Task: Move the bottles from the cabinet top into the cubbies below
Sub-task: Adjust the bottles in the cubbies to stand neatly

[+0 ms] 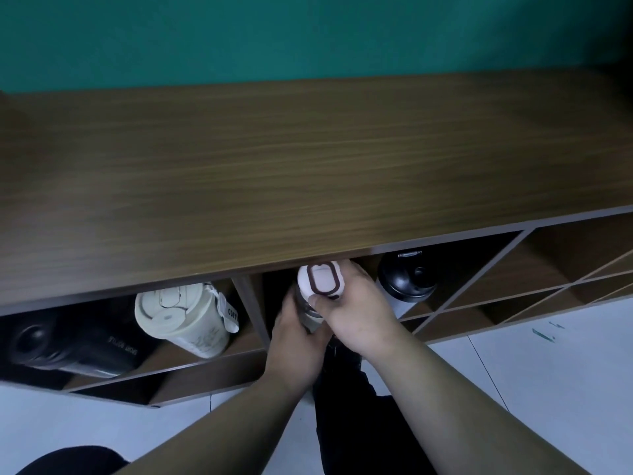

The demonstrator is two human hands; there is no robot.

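- We are holding a white-capped bottle (pixel 318 281) with both hands. It sits just under the front edge of the cabinet top (pixel 308 173), at the mouth of the middle cubby (pixel 274 289).
- Our left hand (pixel 296 341) is wrapped around the bottle's body from the 7 o'clock side. Our right hand (pixel 356 311) is closed around its upper part, with the thumb pressed near the cap.
- We think this bottle is just going in. It is not let go of yet.
- At 9 o'clock from it, in the next cubby, a cream cup (pixel 181 318) is already put away. It leans over. A black bottle (pixel 65 344) lies on its side even farther that way.
- At 3 o'clock, a bottle with a black lid (pixel 407 279) is in there too, just past our right hand.
- So three look done, and one is in our hands.
- The cabinet top is bare brown wood in all we can see. No bottles are left up there, so we think this is the last one, though the edges run out of view.
- More cubbies (pixel 548 265) at 3 o'clock have slanted walls and look empty.
- Behind the cabinet, at 12 o'clock, is a green wall (pixel 308 36). The floor (pixel 531 365) below is pale tile, with small green scraps (pixel 544 334) on it.
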